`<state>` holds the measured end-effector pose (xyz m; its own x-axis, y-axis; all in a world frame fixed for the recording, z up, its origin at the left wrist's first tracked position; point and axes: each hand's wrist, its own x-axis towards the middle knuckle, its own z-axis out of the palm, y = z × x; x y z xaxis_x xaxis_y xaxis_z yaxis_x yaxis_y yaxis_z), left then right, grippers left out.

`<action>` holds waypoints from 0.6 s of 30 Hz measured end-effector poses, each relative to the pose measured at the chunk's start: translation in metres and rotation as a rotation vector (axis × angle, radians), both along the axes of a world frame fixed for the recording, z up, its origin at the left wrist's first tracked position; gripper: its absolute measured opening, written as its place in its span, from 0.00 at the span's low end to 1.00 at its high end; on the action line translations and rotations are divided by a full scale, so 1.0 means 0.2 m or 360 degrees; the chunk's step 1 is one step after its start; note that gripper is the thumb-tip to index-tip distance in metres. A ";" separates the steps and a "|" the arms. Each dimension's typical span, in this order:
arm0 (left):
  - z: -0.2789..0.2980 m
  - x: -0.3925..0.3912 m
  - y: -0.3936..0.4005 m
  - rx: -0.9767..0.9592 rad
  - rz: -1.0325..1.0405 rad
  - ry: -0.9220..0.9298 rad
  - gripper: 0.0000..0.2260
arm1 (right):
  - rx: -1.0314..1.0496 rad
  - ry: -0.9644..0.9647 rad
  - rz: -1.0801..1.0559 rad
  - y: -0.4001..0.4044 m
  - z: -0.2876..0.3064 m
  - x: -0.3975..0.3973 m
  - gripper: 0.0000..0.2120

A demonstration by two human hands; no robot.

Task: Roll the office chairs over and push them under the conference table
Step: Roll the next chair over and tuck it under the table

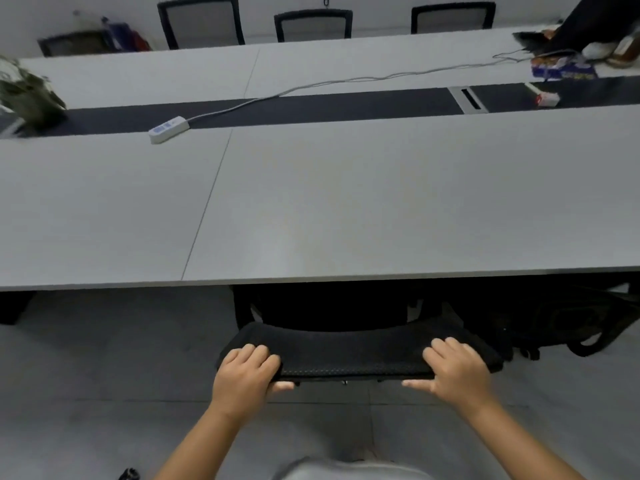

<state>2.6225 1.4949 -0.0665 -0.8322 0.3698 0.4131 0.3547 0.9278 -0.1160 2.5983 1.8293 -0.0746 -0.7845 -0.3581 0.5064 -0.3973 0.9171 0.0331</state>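
Worktop (381,202) — grey, lying straight ahead, its near edge overhanging the seat. Office chair (349,355) — black, already sitting partly under, backrest top running left to right. Left hand (246,370) and right hand (450,370) — both gripping the backrest ends, equally near.

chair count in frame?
5: one chair under both hands at the near table edge, three along the far side, one low far-left. More may be hidden.

A white power strip (169,129) and its cable (346,80) lie mid-tabletop.
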 end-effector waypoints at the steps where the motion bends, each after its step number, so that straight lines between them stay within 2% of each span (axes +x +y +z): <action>1: 0.01 -0.03 -0.01 -0.0010 0.0001 0.0001 0.22 | -0.0003 0.0007 0.0004 -0.01 -0.01 -0.03 0.35; 11: 0.04 -0.34 0.01 -0.0010 0.0070 -0.0054 0.23 | -0.0001 0.0007 0.0007 0.00 0.00 -0.36 0.35; 18: 0.07 -0.34 0.02 0.0039 0.0112 -0.0136 0.24 | -0.0081 0.0024 0.0065 -0.01 -0.01 -0.36 0.35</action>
<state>2.5548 1.4987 -0.0534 -0.8883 0.2998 0.3478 0.2962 0.9529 -0.0649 2.5272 1.8270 -0.0765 -0.7619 -0.3632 0.5363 -0.4342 0.9008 -0.0068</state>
